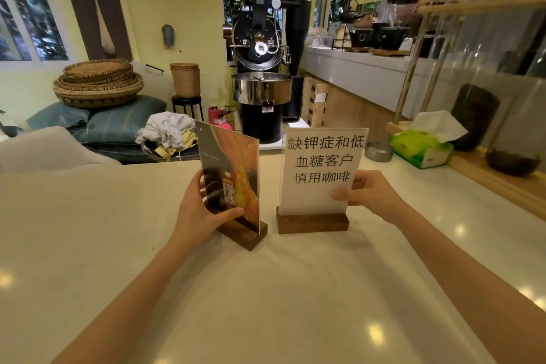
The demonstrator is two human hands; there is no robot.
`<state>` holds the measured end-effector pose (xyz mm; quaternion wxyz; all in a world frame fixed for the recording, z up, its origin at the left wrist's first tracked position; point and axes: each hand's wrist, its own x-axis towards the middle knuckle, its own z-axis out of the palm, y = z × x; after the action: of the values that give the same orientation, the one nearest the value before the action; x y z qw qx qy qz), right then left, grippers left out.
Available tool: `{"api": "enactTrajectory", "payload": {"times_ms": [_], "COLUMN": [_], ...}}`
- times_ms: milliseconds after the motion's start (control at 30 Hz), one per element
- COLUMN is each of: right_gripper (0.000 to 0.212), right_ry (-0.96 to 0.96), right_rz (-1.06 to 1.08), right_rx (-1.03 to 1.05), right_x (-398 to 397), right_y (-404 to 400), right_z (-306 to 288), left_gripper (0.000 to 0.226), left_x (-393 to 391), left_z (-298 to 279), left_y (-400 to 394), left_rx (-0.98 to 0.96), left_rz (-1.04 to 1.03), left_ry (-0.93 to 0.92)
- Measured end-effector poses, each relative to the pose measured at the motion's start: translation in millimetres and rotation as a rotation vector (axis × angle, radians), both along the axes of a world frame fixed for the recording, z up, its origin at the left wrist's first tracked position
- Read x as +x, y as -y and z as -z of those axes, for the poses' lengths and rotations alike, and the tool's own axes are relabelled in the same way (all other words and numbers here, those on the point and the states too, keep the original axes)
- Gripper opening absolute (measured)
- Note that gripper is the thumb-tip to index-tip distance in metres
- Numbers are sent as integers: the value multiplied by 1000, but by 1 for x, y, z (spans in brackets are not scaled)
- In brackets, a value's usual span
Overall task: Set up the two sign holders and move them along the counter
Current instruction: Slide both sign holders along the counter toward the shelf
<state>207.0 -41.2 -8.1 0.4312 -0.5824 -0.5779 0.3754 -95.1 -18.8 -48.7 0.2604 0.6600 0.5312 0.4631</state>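
Observation:
Two sign holders stand upright side by side on the white counter (266, 289), each a clear panel in a dark wooden base. The left sign holder (233, 168) carries an orange and dark picture card and is angled to the left. My left hand (204, 210) grips its lower left edge, thumb across the front. The right sign holder (319, 168) shows a white sheet with black Chinese text and faces me. My right hand (369, 195) holds its right edge, thumb on the front of the sheet.
A green tissue box (422, 148) and a small metal ashtray (378, 151) sit at the counter's far right. A wooden shelf frame (413, 68) rises along the right side. Beyond the counter stands a black coffee roaster (260, 68); baskets (97, 83) rest on cushions at left.

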Motion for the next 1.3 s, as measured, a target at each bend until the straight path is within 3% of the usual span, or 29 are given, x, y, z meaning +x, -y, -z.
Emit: {"api": "enactTrajectory", "payload": {"times_ms": [433, 767, 1300], "right_gripper": [41, 44, 35], "right_ry": [112, 224, 202], "right_rz": [159, 382, 654], "right_rx": [-31, -46, -24], "right_x": [78, 180, 294], "right_y": [20, 46, 73], "right_z": [-4, -9, -3], "left_gripper": [94, 101, 104], "left_x": [83, 206, 387], "left_z": [3, 6, 6], "left_y": [-45, -79, -100], "left_rx": [10, -13, -1], "left_rz": [134, 271, 395], "left_ry": [-37, -25, 13]}}
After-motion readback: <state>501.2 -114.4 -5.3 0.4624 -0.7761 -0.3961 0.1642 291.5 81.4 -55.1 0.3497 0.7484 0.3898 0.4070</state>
